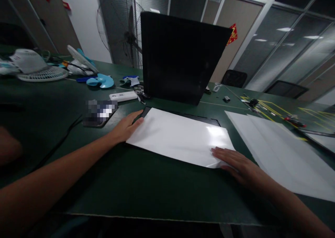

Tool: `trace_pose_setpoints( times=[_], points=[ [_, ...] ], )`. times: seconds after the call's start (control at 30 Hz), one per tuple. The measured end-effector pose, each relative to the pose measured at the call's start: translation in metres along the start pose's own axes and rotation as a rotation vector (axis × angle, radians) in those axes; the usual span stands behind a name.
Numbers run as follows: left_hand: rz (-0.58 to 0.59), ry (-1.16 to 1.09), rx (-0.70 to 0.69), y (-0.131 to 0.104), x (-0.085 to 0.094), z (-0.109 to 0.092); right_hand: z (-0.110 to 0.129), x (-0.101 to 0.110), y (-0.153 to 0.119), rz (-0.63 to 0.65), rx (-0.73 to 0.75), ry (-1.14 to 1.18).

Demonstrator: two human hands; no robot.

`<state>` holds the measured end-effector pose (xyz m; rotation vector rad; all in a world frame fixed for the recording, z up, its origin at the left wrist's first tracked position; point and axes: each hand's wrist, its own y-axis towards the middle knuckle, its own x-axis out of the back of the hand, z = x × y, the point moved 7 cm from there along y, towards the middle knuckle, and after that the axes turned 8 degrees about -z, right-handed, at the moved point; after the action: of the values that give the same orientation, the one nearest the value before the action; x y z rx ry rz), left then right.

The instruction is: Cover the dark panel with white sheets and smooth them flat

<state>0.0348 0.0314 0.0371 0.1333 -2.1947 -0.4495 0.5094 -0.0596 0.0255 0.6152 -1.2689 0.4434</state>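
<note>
A glossy white sheet (180,136) lies over a flat black panel or frame (201,119), whose dark edge shows along the far side and at the far left corner. At the sheet's left end, my left hand (128,126) grips the edge, thumb on the near side and fingers toward the back. My right hand (232,161) holds the near right corner, with straight fingers on the top face and the thumb lower, at the edge. The sheet bends slightly beside that hand. Fingertips of both hands are partly hidden.
Behind the sheet stands a large black panel (183,56). More white sheets (277,143) lie at right. A phone (101,113), white power bank (123,96), blue fan blade (102,81) and fan parts (39,65) lie left. Another person's arm (9,145) shows at far left.
</note>
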Motion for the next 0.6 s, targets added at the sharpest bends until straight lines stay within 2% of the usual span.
trace_pose_setpoints(
  times=[0.13,0.2,0.27,0.33,0.43,0.5,0.6],
  points=[
    [0.354,0.204,-0.222,-0.007,-0.019,0.0,0.003,-0.008,0.02,0.048,0.036,0.009],
    [0.403,0.261,-0.259,-0.009,-0.023,0.0,-0.005,-0.009,0.024,0.068,0.003,-0.001],
    [0.404,0.28,-0.249,-0.008,-0.025,0.001,-0.023,-0.006,0.024,0.057,-0.092,-0.034],
    [0.412,0.282,-0.242,-0.004,-0.029,0.001,-0.054,0.004,0.019,0.007,-0.246,-0.108],
    [0.418,0.291,-0.243,0.007,-0.036,0.003,-0.124,0.032,-0.006,-0.093,-0.531,-0.28],
    [0.376,0.304,-0.236,0.015,-0.038,0.004,-0.177,0.05,-0.036,-0.15,-0.71,-0.398],
    [0.295,0.299,-0.222,0.022,-0.035,0.004,-0.25,0.066,-0.098,-0.243,-1.023,-0.527]
  ],
)
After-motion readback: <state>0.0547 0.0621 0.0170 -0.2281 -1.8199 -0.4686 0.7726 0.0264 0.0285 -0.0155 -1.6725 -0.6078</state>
